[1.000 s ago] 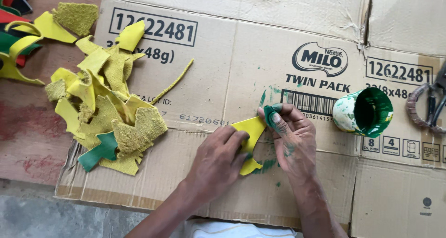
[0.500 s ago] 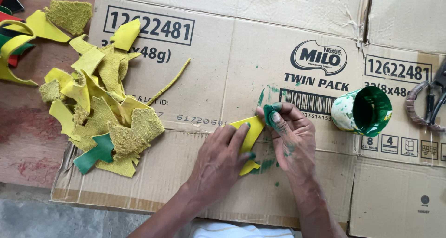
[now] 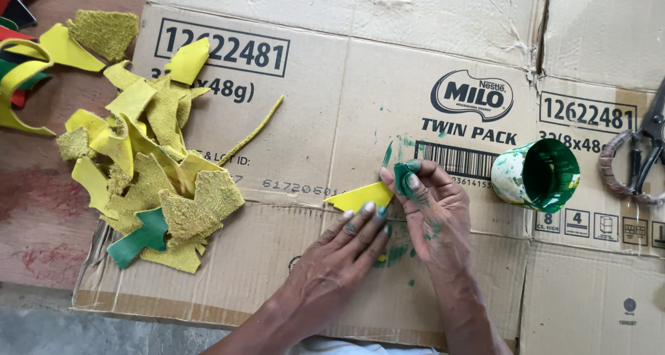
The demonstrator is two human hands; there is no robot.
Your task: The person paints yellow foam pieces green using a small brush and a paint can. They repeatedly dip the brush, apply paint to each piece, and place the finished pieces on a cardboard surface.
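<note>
**Yellow piece slid out flat, green dab at its tip**

So the yellow leather piece (image 3: 359,196) looks different from half a second back. Then it sat tucked upright-ish between both hands, mostly covered. Now it lies flat on the cardboard sheet (image 3: 312,140) with its pointed end sticking out to the left, and you can see much more of it.

The left hand (image 3: 339,254) has flattened out, fingers spread, fingertips pressing the near edge of the piece down. No closed grip there, just an open hand pinning it. The right hand (image 3: 433,213) has its thumb and first fingers pinched tight on a small green-soaked dauber (image 3: 403,175), which touches the right end of the yellow piece. Fingers are smeared green, and there are green streaks on the cardboard just beside and below the hands.

My read: it's gone from holding the piece to working colour onto its edge, so the dyeing step looks to be under way, not done; most of the piece is still plain yellow.

Otherwise nothing has shifted. The paint-splashed cup (image 3: 537,175) with green inside sits just right of the hands, the scissors (image 3: 641,157) at the far right edge, and the pile of yellow scraps (image 3: 149,161) well off to the left, with one green piece (image 3: 142,236) in it.
</note>
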